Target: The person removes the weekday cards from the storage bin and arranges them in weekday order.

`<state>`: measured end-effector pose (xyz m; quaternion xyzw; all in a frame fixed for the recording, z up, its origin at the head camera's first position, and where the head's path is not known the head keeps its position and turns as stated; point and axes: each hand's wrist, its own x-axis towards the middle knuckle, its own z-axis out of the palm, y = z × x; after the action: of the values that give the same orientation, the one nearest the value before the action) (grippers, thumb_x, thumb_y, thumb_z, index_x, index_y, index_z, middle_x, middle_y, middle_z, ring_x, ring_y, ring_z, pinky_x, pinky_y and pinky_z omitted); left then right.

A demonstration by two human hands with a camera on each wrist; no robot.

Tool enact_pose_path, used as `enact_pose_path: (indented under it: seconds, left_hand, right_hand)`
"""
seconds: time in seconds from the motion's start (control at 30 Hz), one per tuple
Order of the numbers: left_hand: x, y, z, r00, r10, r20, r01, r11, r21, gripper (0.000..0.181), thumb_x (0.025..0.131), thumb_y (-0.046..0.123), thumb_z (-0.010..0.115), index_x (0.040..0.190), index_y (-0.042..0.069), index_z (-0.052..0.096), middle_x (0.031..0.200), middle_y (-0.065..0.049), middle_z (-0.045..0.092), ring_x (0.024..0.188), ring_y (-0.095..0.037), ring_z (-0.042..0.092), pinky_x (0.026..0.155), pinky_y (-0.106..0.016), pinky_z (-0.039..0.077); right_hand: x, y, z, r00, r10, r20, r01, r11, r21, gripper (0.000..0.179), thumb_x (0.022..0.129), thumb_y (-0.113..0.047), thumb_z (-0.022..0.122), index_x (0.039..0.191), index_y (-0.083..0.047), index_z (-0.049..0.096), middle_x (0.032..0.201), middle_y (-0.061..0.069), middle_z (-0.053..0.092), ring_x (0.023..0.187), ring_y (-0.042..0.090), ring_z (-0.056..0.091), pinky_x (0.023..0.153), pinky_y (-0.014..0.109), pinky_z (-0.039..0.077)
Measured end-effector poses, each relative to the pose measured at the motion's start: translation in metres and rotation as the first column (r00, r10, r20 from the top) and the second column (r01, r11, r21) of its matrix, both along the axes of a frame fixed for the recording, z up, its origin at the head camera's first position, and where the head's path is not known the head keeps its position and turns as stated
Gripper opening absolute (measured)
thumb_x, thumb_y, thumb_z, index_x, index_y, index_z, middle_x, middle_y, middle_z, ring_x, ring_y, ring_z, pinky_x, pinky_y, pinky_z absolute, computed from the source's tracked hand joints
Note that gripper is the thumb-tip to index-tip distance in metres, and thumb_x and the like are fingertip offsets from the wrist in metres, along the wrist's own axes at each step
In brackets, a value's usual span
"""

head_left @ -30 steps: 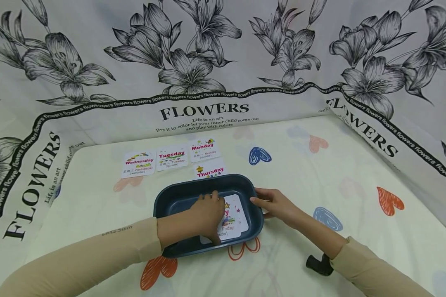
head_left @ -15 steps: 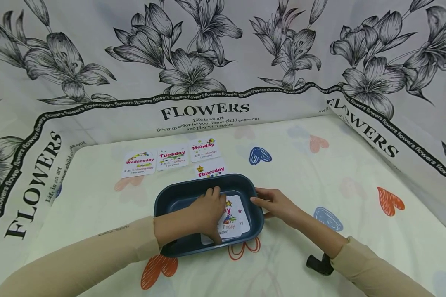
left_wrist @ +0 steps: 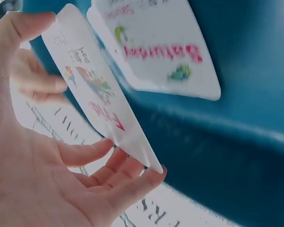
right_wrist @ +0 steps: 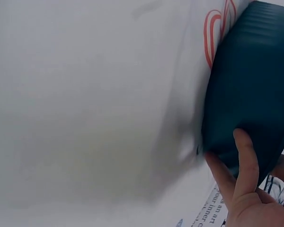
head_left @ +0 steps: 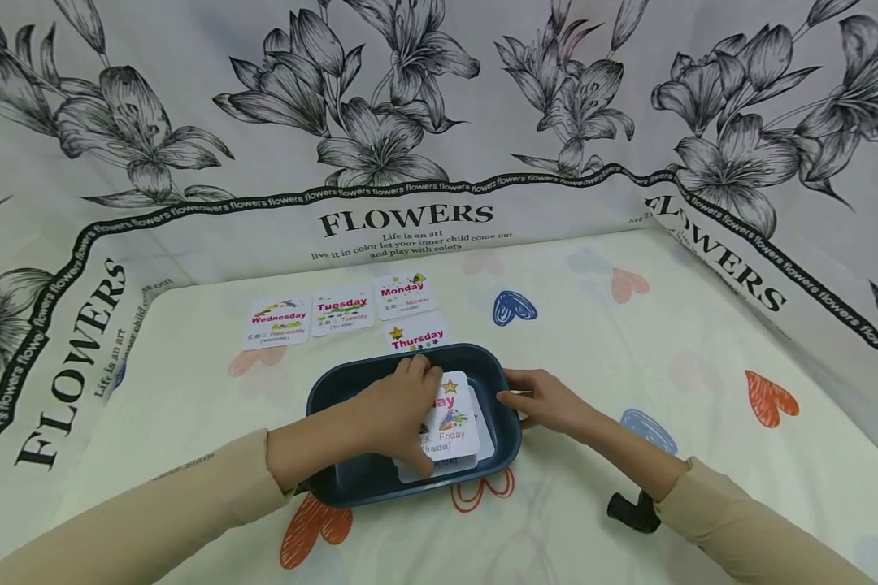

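Observation:
My left hand [head_left: 398,410] reaches into a dark blue plastic tub [head_left: 329,479] and pinches a white Friday card [head_left: 455,418] by its edges. In the left wrist view the thumb is at one end of the Friday card [left_wrist: 87,80] and the fingertips at the other; the card tilts up off the pile. Below it lies a Saturday card [left_wrist: 165,56] on the tub floor. At the tub's right end my right hand [head_left: 549,402] holds the rim, with fingers [right_wrist: 248,165] against the outer wall.
Wednesday [head_left: 278,323], Tuesday [head_left: 341,311] and Monday [head_left: 405,294] cards lie in a row behind the tub. A Thursday card [head_left: 415,334] is partly hidden by the tub's far rim. A black object [head_left: 632,513] lies by the right sleeve. Flowered cloth [head_left: 410,122] hangs around the table.
My left hand has lifted the Friday card from the pile and tilted it, uncovering the cards beneath. The right hand stays at the tub's end.

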<state>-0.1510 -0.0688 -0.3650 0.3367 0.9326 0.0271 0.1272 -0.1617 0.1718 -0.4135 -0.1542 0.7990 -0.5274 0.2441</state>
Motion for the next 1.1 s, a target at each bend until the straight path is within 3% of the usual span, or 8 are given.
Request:
enact_pose_path:
  seconds: [0.2, 0.33, 0.5, 0.63, 0.83, 0.93, 1.1]
  left_hand:
    - [-0.018, -0.016, 0.017, 0.996, 0.062, 0.063, -0.069, 0.989, 0.127, 0.108, 0.055, 0.049, 0.082, 0.138, 0.000, 0.034, 0.128, -0.015, 0.038, 0.102, -0.021, 0.040, 0.079, -0.027, 0.049]
    - [-0.038, -0.033, 0.032, 0.996, 0.084, 0.042, -0.092, 0.971, 0.221, 0.105, 0.056, 0.044, 0.081, 0.138, -0.002, 0.034, 0.129, -0.020, 0.037, 0.099, -0.023, 0.042, 0.076, -0.029, 0.048]
    - [-0.067, -0.056, 0.038, 0.990, 0.135, 0.036, -0.139, 0.962, 0.233, 0.102, 0.059, 0.038, 0.079, 0.138, -0.005, 0.031, 0.128, -0.023, 0.035, 0.101, -0.028, 0.040, 0.078, -0.035, 0.047]
    - [-0.089, -0.077, 0.030, 0.983, 0.177, 0.042, -0.182, 0.960, 0.212, 0.100, 0.061, 0.036, 0.080, 0.138, -0.006, 0.031, 0.128, -0.023, 0.033, 0.106, -0.030, 0.037, 0.083, -0.040, 0.046]
    - [-0.114, -0.108, 0.007, 0.972, 0.215, 0.095, -0.229, 0.956, 0.185, 0.099, 0.061, 0.030, 0.081, 0.139, -0.004, 0.030, 0.130, -0.022, 0.030, 0.109, -0.031, 0.035, 0.088, -0.044, 0.043]
    - [-0.118, -0.117, -0.009, 0.971, 0.204, 0.124, -0.222, 0.963, 0.154, 0.101, 0.062, 0.033, 0.082, 0.140, -0.003, 0.028, 0.133, -0.023, 0.029, 0.112, -0.032, 0.034, 0.093, -0.049, 0.040]
    - [-0.115, -0.123, -0.032, 0.976, 0.161, 0.145, -0.179, 0.976, 0.122, 0.097, 0.064, 0.030, 0.080, 0.141, -0.002, 0.029, 0.130, -0.022, 0.033, 0.111, -0.032, 0.035, 0.093, -0.049, 0.040]
  right_hand:
    - [0.000, 0.001, 0.000, 1.000, -0.002, 0.009, 0.002, 1.000, 0.004, 0.046, 0.093, -0.012, 0.052, 0.135, 0.004, 0.041, 0.127, 0.026, 0.051, 0.106, 0.035, 0.059, 0.066, 0.036, 0.055]
    - [0.001, 0.001, -0.001, 1.000, -0.007, 0.015, 0.007, 1.000, 0.006, 0.047, 0.093, -0.012, 0.052, 0.135, 0.004, 0.041, 0.127, 0.025, 0.052, 0.106, 0.035, 0.059, 0.066, 0.036, 0.055]
    - [0.003, 0.001, -0.001, 1.000, -0.007, 0.010, 0.007, 1.000, 0.002, 0.047, 0.093, -0.012, 0.053, 0.135, 0.004, 0.041, 0.127, 0.025, 0.052, 0.104, 0.034, 0.059, 0.065, 0.035, 0.055]
    - [0.004, 0.002, -0.002, 1.000, 0.005, -0.002, -0.005, 1.000, 0.000, 0.047, 0.093, -0.013, 0.053, 0.135, 0.004, 0.041, 0.126, 0.025, 0.053, 0.104, 0.033, 0.060, 0.065, 0.035, 0.055]
    - [0.003, 0.001, -0.004, 1.000, 0.000, -0.005, 0.000, 1.000, 0.000, 0.047, 0.093, -0.016, 0.053, 0.136, 0.002, 0.042, 0.125, 0.023, 0.054, 0.103, 0.032, 0.060, 0.066, 0.035, 0.055]
    - [0.003, 0.001, -0.006, 1.000, -0.001, -0.002, 0.001, 1.000, 0.002, 0.047, 0.094, -0.015, 0.053, 0.136, 0.001, 0.042, 0.125, 0.022, 0.054, 0.103, 0.031, 0.061, 0.066, 0.035, 0.055]
    - [0.003, 0.001, -0.005, 1.000, 0.007, -0.019, -0.007, 1.000, 0.012, 0.047, 0.094, -0.015, 0.053, 0.136, 0.002, 0.041, 0.125, 0.023, 0.054, 0.103, 0.031, 0.061, 0.065, 0.034, 0.055]
